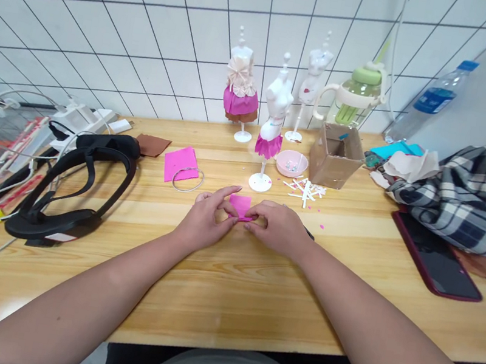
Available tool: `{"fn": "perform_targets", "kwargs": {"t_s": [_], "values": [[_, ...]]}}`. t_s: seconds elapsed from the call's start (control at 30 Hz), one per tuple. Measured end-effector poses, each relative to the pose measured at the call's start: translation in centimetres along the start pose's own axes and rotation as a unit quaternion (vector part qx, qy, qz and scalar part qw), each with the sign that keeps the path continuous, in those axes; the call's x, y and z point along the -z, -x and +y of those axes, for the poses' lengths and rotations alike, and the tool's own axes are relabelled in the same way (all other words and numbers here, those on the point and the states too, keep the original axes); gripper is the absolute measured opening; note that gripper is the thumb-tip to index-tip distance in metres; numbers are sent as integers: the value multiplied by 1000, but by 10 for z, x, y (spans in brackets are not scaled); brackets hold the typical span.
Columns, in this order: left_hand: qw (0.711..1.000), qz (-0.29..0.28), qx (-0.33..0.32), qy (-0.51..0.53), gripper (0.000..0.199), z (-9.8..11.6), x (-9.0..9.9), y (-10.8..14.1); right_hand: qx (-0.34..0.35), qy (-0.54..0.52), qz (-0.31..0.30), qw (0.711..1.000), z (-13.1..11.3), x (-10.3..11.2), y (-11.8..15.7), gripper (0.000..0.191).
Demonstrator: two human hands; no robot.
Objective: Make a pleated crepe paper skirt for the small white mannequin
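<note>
Between my two hands is a small piece of pink crepe paper (240, 204), its near edge folded over. The left end of that edge is pinched by my left hand (210, 217), thumb against fingers, with the index finger lifted. My right hand (276, 227) pinches the right end. Just beyond stands a small white mannequin (279, 98) wearing a pink skirt (268, 145). Behind it are a mannequin in a cream top and layered skirt (241, 92) and a bare white mannequin (314, 73). A dark object partly shows behind my right wrist.
Pink sheets (182, 160) and a wire ring (186, 189) lie left, near a black headset frame (74, 223). To the right are a pink bowl (291, 171), white paper strips (305, 190), a cardboard box (331, 165), a green-lidded jug (358, 95), a water bottle (430, 104) and a phone (437, 262).
</note>
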State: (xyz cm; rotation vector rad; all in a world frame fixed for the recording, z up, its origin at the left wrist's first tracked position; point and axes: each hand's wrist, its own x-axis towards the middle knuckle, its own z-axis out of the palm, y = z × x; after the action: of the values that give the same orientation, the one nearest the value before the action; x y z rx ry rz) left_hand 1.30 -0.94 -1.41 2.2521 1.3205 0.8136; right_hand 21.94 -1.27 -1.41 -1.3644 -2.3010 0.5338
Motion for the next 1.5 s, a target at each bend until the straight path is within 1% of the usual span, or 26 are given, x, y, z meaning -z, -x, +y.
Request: {"fn": "perform_targets", "kwargs": {"t_s": [0.1,0.17,0.3,0.4,0.47,0.53,0.63,0.7,0.73,0.8,0.83,0.87,0.9,0.93,0.97,1.03,1.07,1.1,1.17,1.23,1.3,1.33,1.4,1.43,1.5], "values": [[1000,2,19,19,59,0,2,0,-24,-41,14,999,0,1,-1,15],[1000,3,17,23,58,0,2,0,-40,-69,17,997,0,2,-1,13],[999,1,-33,26,65,0,2,1,-45,-90,22,995,-2,3,-1,11],[999,-4,-49,2,59,1,1,3,-32,-97,23,995,-7,2,-1,10],[999,5,-45,1,54,2,1,4,-26,-98,20,995,-10,0,0,10],[999,11,-35,18,55,2,2,5,-19,-92,16,995,-12,0,0,10],[999,-3,-11,49,59,2,3,6,-8,-62,-6,998,-9,9,0,12],[998,-14,9,65,62,2,4,6,-35,-8,-4,999,0,21,1,18],[997,-17,15,72,63,2,5,7,-67,31,10,997,6,27,2,23],[996,-22,17,82,63,2,6,7,-144,116,33,982,19,39,5,33],[996,-24,14,86,63,2,7,7,-182,147,32,972,26,43,7,41],[996,-26,11,89,62,2,7,7,-214,166,17,963,31,45,9,48],[995,-27,10,92,62,2,8,7,-236,178,-2,956,36,45,11,50],[995,-29,11,95,62,2,8,7,-243,181,-22,953,40,44,12,45],[995,-31,13,97,61,1,8,7,-239,178,-41,954,42,42,12,37],[994,-35,14,102,60,1,8,7,-214,166,-62,961,43,38,11,18],[994,-35,12,104,59,0,8,7,-205,158,-65,964,42,35,10,13],[994,-35,9,105,58,0,8,7,-204,150,-63,965,41,34,8,10],[994,-35,-4,102,56,0,8,8,-215,121,-38,968,35,32,5,7],[995,-41,-20,93,54,0,8,8,-206,52,14,977,26,31,3,12],[994,-58,-30,86,52,1,7,9,-164,-47,68,983,14,28,3,17],[994,-68,-29,85,51,1,7,9,-140,-96,85,982,7,26,3,20],[992,-87,-27,91,51,1,5,10,-104,-171,93,975,-5,21,4,30],[991,-91,-28,94,51,0,4,10,-97,-197,97,971,-10,18,4,31],[991,-93,-38,91,51,-1,3,10,-99,-236,110,960,-15,13,4,25]]}}
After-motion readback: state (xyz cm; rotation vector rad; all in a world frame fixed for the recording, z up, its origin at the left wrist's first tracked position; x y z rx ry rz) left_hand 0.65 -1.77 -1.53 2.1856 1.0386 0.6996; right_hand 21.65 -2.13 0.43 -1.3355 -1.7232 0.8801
